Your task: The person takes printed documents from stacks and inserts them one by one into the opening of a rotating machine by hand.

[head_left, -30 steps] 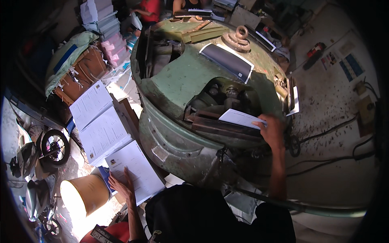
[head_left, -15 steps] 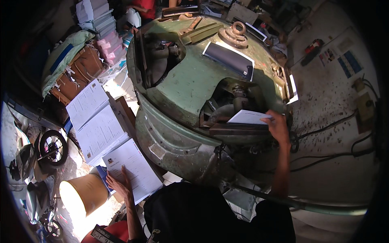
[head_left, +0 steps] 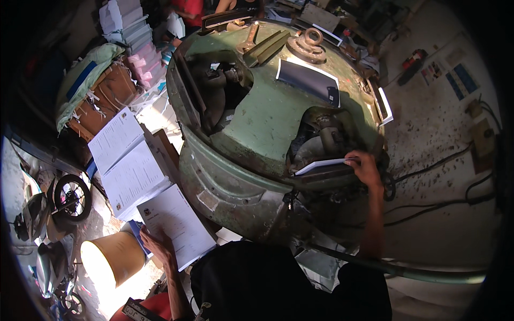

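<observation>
My right hand [head_left: 365, 169] pinches one end of a thin white booklet [head_left: 320, 166], which lies almost level along a clamp at the near right rim of a large round green machine [head_left: 257, 131]. At the lower left, my left hand [head_left: 159, 245] rests at the left edge of a stack of printed white sheets [head_left: 179, 222], fingers stretched out and partly in shadow. Further printed stacks [head_left: 128, 171] lie beyond it. On the machine's top sit a dark sheet with a white border [head_left: 308, 84], a rusty wrench [head_left: 249, 38] and a lifting ring [head_left: 312, 38].
Beside the printed stacks stands a yellowish bucket [head_left: 110, 259]. Motorcycles [head_left: 72, 198] are at the far left. Piled paper [head_left: 128, 32] and a person in red [head_left: 188, 12] are at the back. Cables [head_left: 428, 203] run along the right side.
The machine's top has turned, its near side going rightward and its far side leftward. The booklet has tipped lower into the clamp. My left fingers have drawn back toward the stack's left edge.
</observation>
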The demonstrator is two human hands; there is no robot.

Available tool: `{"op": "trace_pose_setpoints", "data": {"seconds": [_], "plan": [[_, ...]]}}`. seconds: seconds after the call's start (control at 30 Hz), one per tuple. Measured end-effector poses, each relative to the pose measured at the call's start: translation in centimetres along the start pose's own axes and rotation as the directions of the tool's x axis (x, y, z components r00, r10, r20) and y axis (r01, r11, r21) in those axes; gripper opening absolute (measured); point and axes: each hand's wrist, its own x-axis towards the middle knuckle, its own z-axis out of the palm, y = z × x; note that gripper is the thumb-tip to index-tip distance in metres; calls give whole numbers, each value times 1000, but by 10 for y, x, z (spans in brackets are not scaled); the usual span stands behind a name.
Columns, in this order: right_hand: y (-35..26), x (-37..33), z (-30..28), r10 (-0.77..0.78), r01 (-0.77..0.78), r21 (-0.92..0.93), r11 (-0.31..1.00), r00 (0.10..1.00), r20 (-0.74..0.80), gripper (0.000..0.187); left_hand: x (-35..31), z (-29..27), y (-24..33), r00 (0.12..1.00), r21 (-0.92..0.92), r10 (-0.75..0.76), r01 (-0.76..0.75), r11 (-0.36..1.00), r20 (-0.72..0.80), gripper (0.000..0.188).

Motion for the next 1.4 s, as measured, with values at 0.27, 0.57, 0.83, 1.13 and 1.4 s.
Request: {"op": "trace_pose_setpoints", "data": {"seconds": [0.27, 0.57, 0.83, 1.13, 1.4], "plan": [[-37, -4, -10, -52, 33, -176, 984, 994, -101, 17, 15, -84, 95, 983, -584, 97, 14, 812, 159, 39], [-178, -6, 18, -406, 245, 490, 837, 878, 255, 81, 10, -135, 222, 915, -959, 360, -246, 139, -182, 34], [-187, -31, -1, -131, 74, 680, 730, 991, 33, 26, 24, -123, 241, 819, -877, 553, -145, 457, 153, 48], [-176, -35, -34, -73, 80, 8, 997, 943, -323, 16, 54, -18, 27, 990, -258, -120, 97, 961, -74, 75], [-177, -35, -40, -52, 48, -20, 999, 945, -324, 19, 142, 1, -73, 883, -449, -444, 461, 766, 150, 88]]}}
